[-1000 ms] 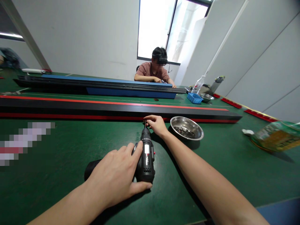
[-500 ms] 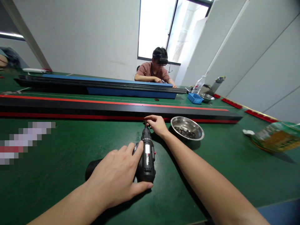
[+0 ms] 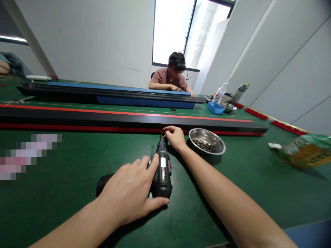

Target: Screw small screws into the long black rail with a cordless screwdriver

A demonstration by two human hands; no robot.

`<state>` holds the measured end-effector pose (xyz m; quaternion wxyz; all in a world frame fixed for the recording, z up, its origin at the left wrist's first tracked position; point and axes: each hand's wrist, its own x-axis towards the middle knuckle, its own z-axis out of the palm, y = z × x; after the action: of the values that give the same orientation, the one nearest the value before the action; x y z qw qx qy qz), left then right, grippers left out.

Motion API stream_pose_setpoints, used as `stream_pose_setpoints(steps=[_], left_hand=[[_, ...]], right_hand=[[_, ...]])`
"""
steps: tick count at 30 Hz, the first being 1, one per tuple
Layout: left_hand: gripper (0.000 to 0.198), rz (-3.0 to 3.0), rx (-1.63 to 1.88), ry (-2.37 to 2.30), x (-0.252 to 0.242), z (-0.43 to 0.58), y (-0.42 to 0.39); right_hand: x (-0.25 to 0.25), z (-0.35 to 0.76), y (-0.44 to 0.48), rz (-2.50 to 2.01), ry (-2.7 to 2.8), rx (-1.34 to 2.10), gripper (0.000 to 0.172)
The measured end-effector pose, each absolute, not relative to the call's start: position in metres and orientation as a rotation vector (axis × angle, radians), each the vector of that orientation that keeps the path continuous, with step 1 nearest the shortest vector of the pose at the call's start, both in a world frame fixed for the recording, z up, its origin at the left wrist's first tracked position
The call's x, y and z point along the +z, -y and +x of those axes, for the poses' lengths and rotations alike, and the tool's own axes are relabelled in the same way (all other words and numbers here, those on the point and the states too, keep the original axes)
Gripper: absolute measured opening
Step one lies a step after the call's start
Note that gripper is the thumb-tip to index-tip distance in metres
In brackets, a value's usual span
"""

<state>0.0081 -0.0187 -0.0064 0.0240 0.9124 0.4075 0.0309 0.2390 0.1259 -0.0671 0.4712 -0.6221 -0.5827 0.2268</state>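
My left hand (image 3: 131,191) is wrapped around a black cordless drill (image 3: 163,172), which lies on its side just over the green table. The drill's bit points away from me, its tip close to the near red edge of a long black bar with red stripes (image 3: 129,120). Beside the bit tip, my right hand (image 3: 175,137) has its fingers bent together against the bar's side. Whatever they pinch is too small to make out. Right of that hand stands a round metal bowl (image 3: 192,136) with many small dark screws (image 3: 204,146) in it.
Behind the bar lie long black strips (image 3: 116,93) on blue supports. A blue basket (image 3: 216,108) and another metal bowl (image 3: 229,107) sit farther right. A clear bag (image 3: 305,151) lies at the right. Across the table a person (image 3: 168,79) works, head bent.
The drill and my left hand have shifted slightly forward and right, towards the bar. My right hand stays at nearly the same spot by the bit.
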Motion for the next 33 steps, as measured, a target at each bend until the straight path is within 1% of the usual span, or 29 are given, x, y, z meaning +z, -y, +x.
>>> stream_pose_setpoints(steps=[21,28,33], left_hand=[[0.100,2.914,0.102,-1.291,-0.009,0.010,0.009],[0.106,2.932,0.086,-1.283,-0.010,0.012,0.007],[0.106,2.930,0.084,-1.276,-0.008,0.013,0.007]], right_hand=[[-0.066,0.238,-0.125,-1.559,1.449,0.522,0.029],[-0.065,0.240,-0.125,-1.574,1.454,0.526,0.030],[-0.067,0.238,-0.124,-1.571,1.464,0.523,0.030]])
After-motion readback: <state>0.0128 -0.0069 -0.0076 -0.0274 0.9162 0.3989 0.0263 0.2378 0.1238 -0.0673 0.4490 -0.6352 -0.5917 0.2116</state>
